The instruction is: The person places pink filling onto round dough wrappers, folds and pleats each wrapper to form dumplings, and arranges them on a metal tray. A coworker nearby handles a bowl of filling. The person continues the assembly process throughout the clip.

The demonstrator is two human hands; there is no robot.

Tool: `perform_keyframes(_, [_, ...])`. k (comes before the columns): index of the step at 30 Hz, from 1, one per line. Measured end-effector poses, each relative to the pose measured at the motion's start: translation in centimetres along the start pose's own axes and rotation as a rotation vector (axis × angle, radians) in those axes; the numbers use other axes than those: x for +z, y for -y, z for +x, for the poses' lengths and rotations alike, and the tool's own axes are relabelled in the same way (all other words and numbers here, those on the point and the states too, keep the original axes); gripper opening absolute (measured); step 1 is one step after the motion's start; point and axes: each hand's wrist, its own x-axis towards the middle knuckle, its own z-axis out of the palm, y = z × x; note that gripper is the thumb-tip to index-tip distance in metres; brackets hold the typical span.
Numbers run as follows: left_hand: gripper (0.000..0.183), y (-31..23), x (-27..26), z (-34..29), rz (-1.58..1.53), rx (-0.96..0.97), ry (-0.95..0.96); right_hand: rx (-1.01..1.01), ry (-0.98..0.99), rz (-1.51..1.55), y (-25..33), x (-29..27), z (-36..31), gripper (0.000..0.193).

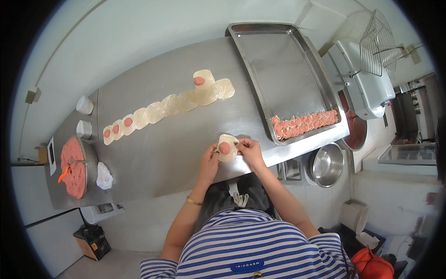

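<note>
Close to the front edge of the steel table, a round dumpling wrapper (227, 156) with a lump of pink meat filling (225, 148) on it lies between my hands. My left hand (210, 160) pinches its left rim. On the opposite rim, the fingers of my right hand (250, 151) are closed. A row of overlapping wrappers (154, 112) runs from left to upper middle; several carry pink filling. At the right, a large steel tray (251, 74) holds rows of filled dumplings (304, 124) along its near end.
A steel bowl (91, 169) of pink meat with an orange-handled utensil stands far left, beside a crumpled white cloth (104, 176) and two white cups (84, 105). A white machine (355, 79) stands right of the tray. Below the table edge is an empty steel bowl (328, 165).
</note>
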Motion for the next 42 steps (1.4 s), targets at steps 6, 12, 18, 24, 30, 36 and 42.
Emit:
perform_keyframes(6, [0.034, 1.8, -1.3, -0.3, 0.319, 0.197, 0.011, -0.112, -0.126, -0.343, -4.2, -0.5, 0.1, 0.023])
perform_keyframes(12, [0.033, 2.5, -1.7, 0.5, 0.168, 0.183, 0.13, -0.223, 0.032, -0.167, -4.2, -0.1, -1.5, 0.035])
perform_keyframes(18, [0.029, 1.8, -1.5, 0.2, -0.061, 0.069, 0.16, -0.306, 0.032, -0.139, -3.7, 0.5, -2.6, 0.032])
perform_keyframes(24, [0.015, 2.2, -1.5, 0.5, -0.118, 0.095, 0.137, -0.328, 0.034, 0.011, -4.8, 0.3, -2.3, 0.022])
perform_keyframes(30, [0.009, 1.4, -1.8, 0.3, -0.239, 0.081, 0.174, -0.172, -0.002, -0.011, -3.3, 0.4, -2.7, 0.017])
perform_keyframes(36, [0.015, 2.4, -1.6, 0.5, -0.283, 0.173, 0.2, -0.263, 0.157, 0.226, -1.8, 0.8, -4.2, 0.034])
perform_keyframes(42, [0.028, 1.9, -1.9, -0.6, -0.435, 0.096, 0.238, -0.157, 0.231, 0.148, -0.3, 0.2, -5.2, 0.042])
